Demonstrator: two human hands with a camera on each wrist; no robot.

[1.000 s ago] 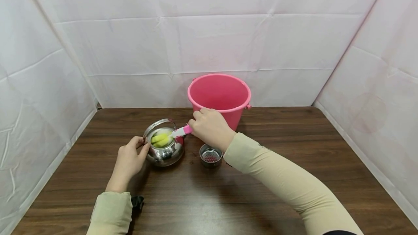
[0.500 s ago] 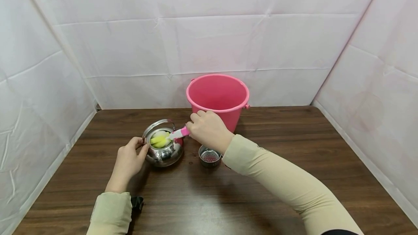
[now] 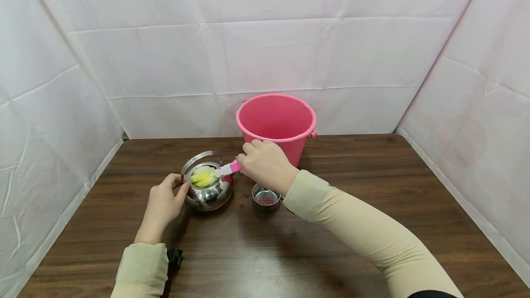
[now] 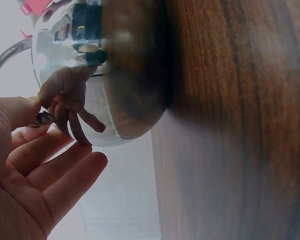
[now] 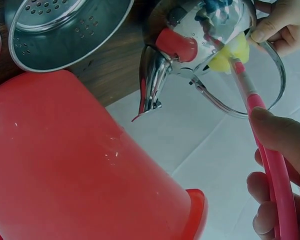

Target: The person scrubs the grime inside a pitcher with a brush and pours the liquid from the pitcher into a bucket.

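A shiny steel kettle (image 3: 209, 197) stands lidless on the table, its hoop handle (image 3: 202, 154) raised. Thumb and forefinger of my left hand (image 3: 164, 201) pinch the near-left base of that handle; in the left wrist view the other fingers (image 4: 75, 182) are spread beside the kettle's mirrored wall. My right hand (image 3: 267, 162) grips the pink handle (image 5: 275, 172) of a sponge brush, which slants down to the left. Its yellow and white sponge head (image 3: 203, 177) sits in the kettle's mouth, and its lower part is hidden inside.
Behind my right hand stands a pink bucket (image 3: 290, 140). A small steel strainer cup (image 3: 266, 199) with a perforated bottom sits right of the kettle, under my right wrist. The kettle's spout (image 5: 152, 80) points toward the bucket. White sheeting (image 3: 265, 54) encloses the wooden table (image 3: 232, 261).
The brush and my right hand have shifted slightly left and down from a second ago, and the sponge head has turned a little in the kettle. My left hand keeps its hold.
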